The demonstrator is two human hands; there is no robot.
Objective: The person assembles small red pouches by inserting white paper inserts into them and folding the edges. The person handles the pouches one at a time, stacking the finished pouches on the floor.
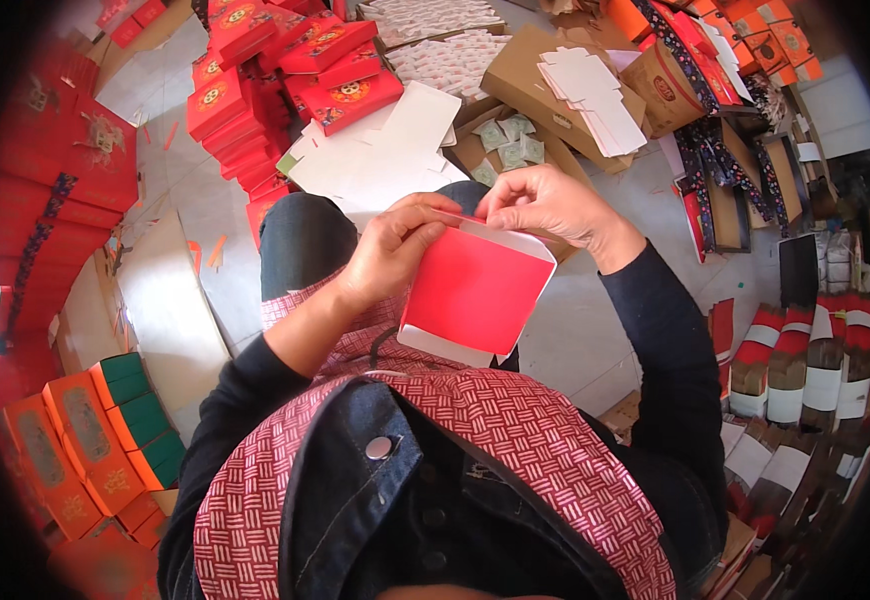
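Over my lap I hold a red carton (475, 285), partly folded, with white inner flaps at its near and right edges. My left hand (395, 240) is closed round its far left corner, thumb on top. My right hand (550, 208) pinches the far edge with thumb and fingertips, close to the left hand's fingers. What lies between the fingertips is too small to make out. Just past my hands sit white flat carton blanks (375, 150) and an open brown box with small pale green packets (511, 140).
Stacked red gift boxes (340, 95) rise ahead to the left, with more red boxes (85, 160) at far left. Orange and green boxes (105, 430) stand near left. A brown carton (525, 70) bears white blanks. Banded red and brown bundles (800, 350) lie at right.
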